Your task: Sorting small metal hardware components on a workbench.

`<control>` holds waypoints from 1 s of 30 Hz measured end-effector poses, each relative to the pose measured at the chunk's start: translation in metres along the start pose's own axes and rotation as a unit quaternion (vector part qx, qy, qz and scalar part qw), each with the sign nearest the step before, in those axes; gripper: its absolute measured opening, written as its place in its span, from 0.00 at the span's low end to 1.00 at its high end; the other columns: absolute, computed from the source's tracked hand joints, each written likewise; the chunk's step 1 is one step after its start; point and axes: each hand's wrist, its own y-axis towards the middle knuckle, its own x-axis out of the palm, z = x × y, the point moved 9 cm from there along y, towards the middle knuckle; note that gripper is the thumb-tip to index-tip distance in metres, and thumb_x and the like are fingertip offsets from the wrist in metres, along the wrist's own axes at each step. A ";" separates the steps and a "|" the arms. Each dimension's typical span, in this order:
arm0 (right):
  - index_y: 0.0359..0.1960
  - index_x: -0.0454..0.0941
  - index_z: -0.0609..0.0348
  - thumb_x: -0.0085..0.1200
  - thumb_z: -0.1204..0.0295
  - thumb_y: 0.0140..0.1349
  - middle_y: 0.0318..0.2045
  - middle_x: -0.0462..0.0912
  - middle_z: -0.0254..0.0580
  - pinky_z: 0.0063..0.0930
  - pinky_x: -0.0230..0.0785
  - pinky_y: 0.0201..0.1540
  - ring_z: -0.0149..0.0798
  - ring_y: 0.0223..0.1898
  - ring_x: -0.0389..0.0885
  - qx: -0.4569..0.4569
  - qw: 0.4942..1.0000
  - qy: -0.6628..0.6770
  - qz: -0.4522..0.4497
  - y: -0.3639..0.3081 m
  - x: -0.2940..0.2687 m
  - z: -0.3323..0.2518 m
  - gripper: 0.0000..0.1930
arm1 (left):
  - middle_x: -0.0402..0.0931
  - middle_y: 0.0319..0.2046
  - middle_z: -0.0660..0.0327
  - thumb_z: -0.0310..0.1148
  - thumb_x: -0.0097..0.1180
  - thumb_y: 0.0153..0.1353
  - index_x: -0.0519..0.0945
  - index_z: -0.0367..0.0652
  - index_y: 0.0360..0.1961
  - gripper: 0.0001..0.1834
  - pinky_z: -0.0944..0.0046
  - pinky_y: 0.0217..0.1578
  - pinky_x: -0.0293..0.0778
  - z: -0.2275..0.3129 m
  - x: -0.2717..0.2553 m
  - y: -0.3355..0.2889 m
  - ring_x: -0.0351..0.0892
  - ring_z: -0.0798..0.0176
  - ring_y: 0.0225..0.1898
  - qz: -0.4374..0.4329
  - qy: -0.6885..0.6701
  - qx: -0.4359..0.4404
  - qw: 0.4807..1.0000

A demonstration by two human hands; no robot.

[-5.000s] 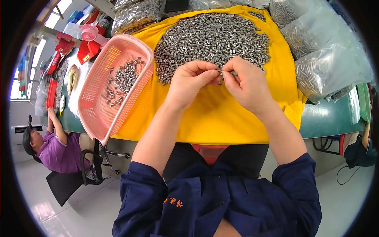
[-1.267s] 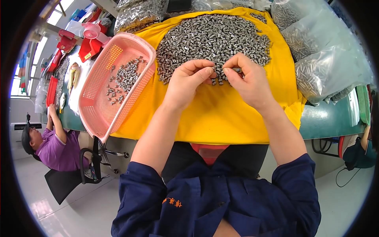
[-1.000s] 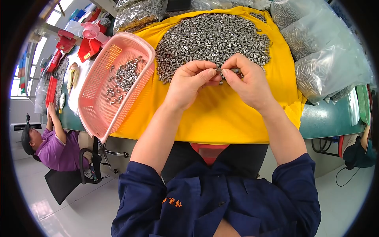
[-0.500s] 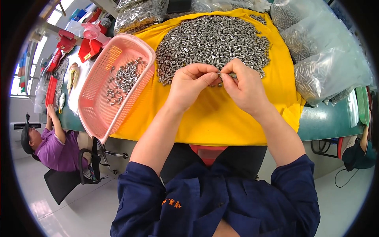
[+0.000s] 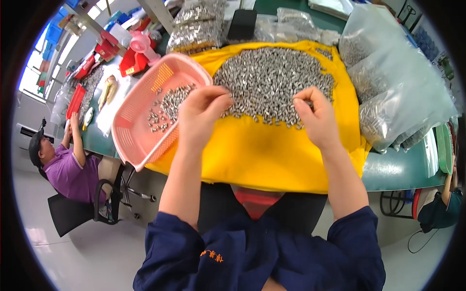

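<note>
My left hand (image 5: 201,114) is closed in a pinch between the pink basket and the left side of a heap of small metal cylinders (image 5: 274,80). Anything between its fingertips is too small to make out. Over the heap's right part hovers my right hand (image 5: 319,119), thumb and forefinger pinched together, their contents also unclear. The hands are well apart. Under the heap lies a yellow cloth (image 5: 262,160). The pink perforated basket (image 5: 131,116) stands to the left, with loose metal cylinders (image 5: 177,99) gathered in it.
Clear bags of metal parts (image 5: 376,87) crowd the right side. More packed bags (image 5: 196,26) and a black phone-like slab (image 5: 241,24) lie at the back. A pink fan (image 5: 141,43) and red bin (image 5: 132,63) stand behind the basket. A seated person (image 5: 73,169) works at far left.
My hands, together over the heap's near edge before, have separated: the left toward the basket, the right to the right. The whole view has shifted, showing more of the table's back.
</note>
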 end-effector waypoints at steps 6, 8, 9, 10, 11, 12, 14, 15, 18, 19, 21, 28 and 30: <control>0.29 0.70 0.61 0.49 0.75 0.54 0.18 0.71 0.32 0.17 0.59 0.20 0.21 0.17 0.64 -0.065 0.995 -0.071 0.024 -0.003 0.004 -0.004 0.03 | 0.77 0.31 0.57 0.23 0.56 0.49 0.76 0.38 0.36 0.10 0.66 0.37 0.72 0.042 -0.098 -0.003 0.77 0.63 0.32 0.147 0.426 0.028 0.892; 0.29 0.70 0.61 0.49 0.77 0.55 0.19 0.70 0.29 0.16 0.57 0.21 0.19 0.19 0.63 -0.048 0.998 -0.049 0.004 -0.003 0.009 -0.002 0.02 | 0.75 0.38 0.53 0.23 0.56 0.46 0.76 0.41 0.37 0.14 0.59 0.40 0.70 0.061 -0.087 -0.014 0.75 0.51 0.37 0.162 0.580 0.157 0.783; 0.29 0.69 0.60 0.48 0.77 0.56 0.19 0.68 0.26 0.14 0.55 0.22 0.18 0.20 0.61 -0.029 0.999 -0.044 -0.004 -0.004 0.011 0.000 0.01 | 0.74 0.38 0.53 0.23 0.56 0.45 0.76 0.41 0.37 0.14 0.59 0.39 0.71 0.067 -0.074 -0.019 0.75 0.52 0.37 0.158 0.561 0.201 0.787; 0.30 0.69 0.60 0.48 0.77 0.55 0.19 0.69 0.26 0.14 0.56 0.21 0.18 0.20 0.61 -0.031 0.998 -0.056 0.002 -0.004 0.010 0.000 0.02 | 0.73 0.39 0.53 0.22 0.57 0.45 0.76 0.41 0.37 0.14 0.59 0.39 0.71 0.073 -0.060 -0.023 0.75 0.52 0.38 0.151 0.541 0.245 0.790; 0.30 0.69 0.60 0.48 0.77 0.55 0.19 0.69 0.26 0.14 0.56 0.21 0.18 0.20 0.61 -0.031 0.998 -0.059 0.007 -0.003 0.008 0.001 0.02 | 0.74 0.34 0.55 0.22 0.57 0.43 0.76 0.40 0.33 0.12 0.59 0.37 0.71 0.070 -0.038 -0.026 0.75 0.52 0.36 0.111 0.502 0.286 0.808; 0.30 0.70 0.60 0.48 0.77 0.55 0.19 0.69 0.27 0.14 0.56 0.21 0.18 0.20 0.62 -0.032 0.997 -0.068 0.008 -0.003 0.007 0.003 0.02 | 0.75 0.33 0.55 0.23 0.58 0.44 0.77 0.40 0.32 0.11 0.59 0.36 0.71 0.049 -0.014 -0.023 0.75 0.53 0.34 0.012 0.441 0.238 0.865; 0.30 0.70 0.60 0.48 0.77 0.55 0.19 0.70 0.27 0.14 0.57 0.21 0.18 0.20 0.62 -0.036 0.997 -0.071 -0.003 -0.003 0.013 0.001 0.02 | 0.75 0.29 0.57 0.28 0.57 0.45 0.78 0.42 0.29 0.07 0.61 0.34 0.72 0.010 0.028 -0.034 0.76 0.55 0.32 -0.117 0.395 0.175 0.894; 0.30 0.70 0.61 0.49 0.77 0.55 0.19 0.71 0.28 0.15 0.57 0.21 0.18 0.19 0.63 -0.041 0.996 -0.082 0.000 -0.004 0.013 0.001 0.02 | 0.75 0.27 0.58 0.31 0.56 0.46 0.78 0.43 0.28 0.06 0.60 0.32 0.72 -0.006 0.047 -0.036 0.75 0.55 0.30 -0.162 0.399 0.160 0.888; 0.29 0.71 0.61 0.50 0.76 0.54 0.19 0.72 0.29 0.15 0.59 0.21 0.19 0.19 0.64 -0.058 0.993 -0.105 0.010 -0.003 0.013 -0.002 0.03 | 0.73 0.25 0.58 0.32 0.56 0.46 0.77 0.43 0.25 0.05 0.59 0.31 0.71 -0.026 0.069 -0.030 0.74 0.54 0.29 -0.182 0.453 0.173 0.855; 0.29 0.71 0.60 0.50 0.76 0.53 0.18 0.73 0.29 0.16 0.59 0.21 0.19 0.18 0.64 -0.071 0.990 -0.118 0.015 -0.004 0.013 -0.004 0.03 | 0.71 0.23 0.58 0.32 0.55 0.47 0.77 0.43 0.23 0.05 0.57 0.30 0.71 -0.028 0.071 -0.027 0.74 0.53 0.28 -0.180 0.456 0.165 0.856; 0.28 0.72 0.60 0.51 0.75 0.52 0.17 0.73 0.31 0.16 0.60 0.20 0.20 0.17 0.65 -0.069 0.989 -0.133 0.010 -0.002 0.012 -0.001 0.03 | 0.71 0.24 0.58 0.32 0.54 0.48 0.77 0.43 0.23 0.05 0.57 0.30 0.71 -0.036 0.076 -0.021 0.74 0.53 0.28 -0.208 0.470 0.168 0.841; 0.28 0.72 0.60 0.50 0.76 0.53 0.17 0.72 0.32 0.17 0.59 0.19 0.21 0.16 0.65 -0.108 0.984 -0.141 0.005 0.000 0.012 -0.014 0.03 | 0.74 0.27 0.54 0.28 0.54 0.46 0.78 0.40 0.27 0.06 0.58 0.35 0.71 -0.035 0.074 -0.020 0.74 0.52 0.31 -0.263 0.495 0.134 0.817; 0.29 0.72 0.60 0.50 0.76 0.53 0.17 0.72 0.31 0.17 0.58 0.20 0.21 0.17 0.65 -0.090 0.988 -0.129 -0.005 0.000 0.014 -0.009 0.03 | 0.74 0.27 0.54 0.28 0.53 0.46 0.78 0.39 0.28 0.07 0.58 0.36 0.70 -0.038 0.071 -0.019 0.74 0.51 0.32 -0.280 0.471 0.127 0.827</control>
